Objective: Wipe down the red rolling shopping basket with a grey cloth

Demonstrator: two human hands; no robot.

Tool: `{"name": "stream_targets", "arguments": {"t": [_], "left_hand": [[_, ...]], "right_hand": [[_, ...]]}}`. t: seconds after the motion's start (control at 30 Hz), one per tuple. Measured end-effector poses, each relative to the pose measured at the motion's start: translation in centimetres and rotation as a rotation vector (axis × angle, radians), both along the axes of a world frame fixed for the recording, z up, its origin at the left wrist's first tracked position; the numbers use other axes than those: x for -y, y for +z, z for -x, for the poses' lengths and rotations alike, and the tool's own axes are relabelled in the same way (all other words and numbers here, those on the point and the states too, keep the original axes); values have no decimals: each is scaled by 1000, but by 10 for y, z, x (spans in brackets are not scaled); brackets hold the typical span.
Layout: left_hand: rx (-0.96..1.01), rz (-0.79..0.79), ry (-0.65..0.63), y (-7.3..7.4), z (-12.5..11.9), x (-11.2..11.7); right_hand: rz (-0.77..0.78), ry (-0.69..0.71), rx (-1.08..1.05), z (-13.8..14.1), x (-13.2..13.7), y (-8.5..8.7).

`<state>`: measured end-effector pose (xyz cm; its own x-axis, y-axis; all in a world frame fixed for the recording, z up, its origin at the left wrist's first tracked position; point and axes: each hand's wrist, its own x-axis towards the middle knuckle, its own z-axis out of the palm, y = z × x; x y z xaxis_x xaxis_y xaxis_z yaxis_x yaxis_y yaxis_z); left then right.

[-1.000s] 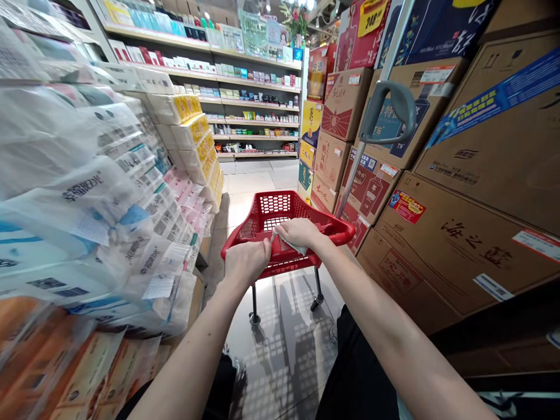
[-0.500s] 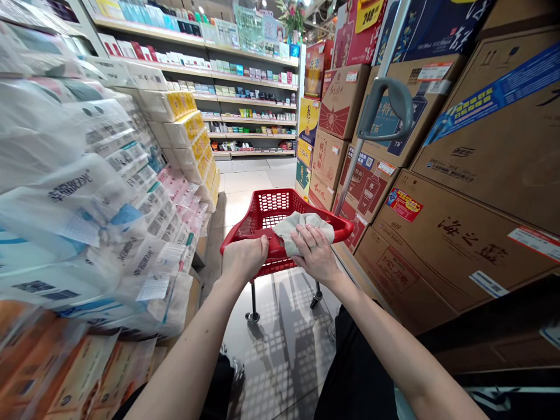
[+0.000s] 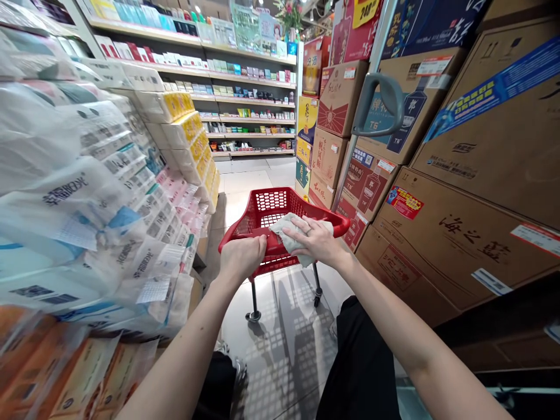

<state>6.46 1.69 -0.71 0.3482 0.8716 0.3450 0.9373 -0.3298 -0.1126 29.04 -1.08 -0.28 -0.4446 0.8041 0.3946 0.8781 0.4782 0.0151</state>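
Observation:
A red plastic shopping basket (image 3: 271,210) on wheeled legs stands on the tiled aisle floor in front of me. My left hand (image 3: 241,256) is closed round the basket's near rim. My right hand (image 3: 315,239) lies on a pale grey cloth (image 3: 286,228) and presses it against the near rim, fingers curled over it. The basket's grey pull handle (image 3: 380,105) rises on a pole at its right side. Inside, the basket shows only its mesh bottom.
Wrapped packs of tissue paper (image 3: 87,192) are stacked high on the left. Brown cardboard cartons (image 3: 472,192) are piled on the right, close to the basket. Shelves of small goods (image 3: 245,93) cross the aisle's far end. My black-trousered legs (image 3: 359,373) show below.
My right hand has slid the cloth along the basket's near rim, from the top of the rim down its near side and back onto the top. My left hand has kept its grip.

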Motion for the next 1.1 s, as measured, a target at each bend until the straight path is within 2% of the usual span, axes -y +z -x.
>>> {"name": "stream_targets", "arguments": {"t": [0.13, 0.27, 0.37, 0.5, 0.63, 0.73, 0.83, 1.0, 1.1], "left_hand": [[-8, 41, -35, 2, -1, -1], [30, 81, -132, 4, 7, -6], [45, 33, -153, 2, 18, -15], [0, -8, -104, -6, 26, -27], [4, -10, -128, -9, 26, -30], [10, -7, -149, -9, 28, -28], [9, -20, -143, -8, 30, -26], [42, -21, -130, -6, 29, -23], [64, -18, -132, -6, 26, -21]], "right_hand": [[33, 25, -73, -9, -2, 6], [56, -58, -204, -11, -9, 10], [69, -102, -227, -5, -14, 11], [18, -121, -202, 22, -17, 8], [-44, -31, -153, 59, -15, 5], [-63, 8, -128, 72, -13, 3], [-65, -20, -138, 60, -10, 2], [-24, -174, -216, 4, -8, 2], [86, -282, -247, -24, -10, 5]]}}
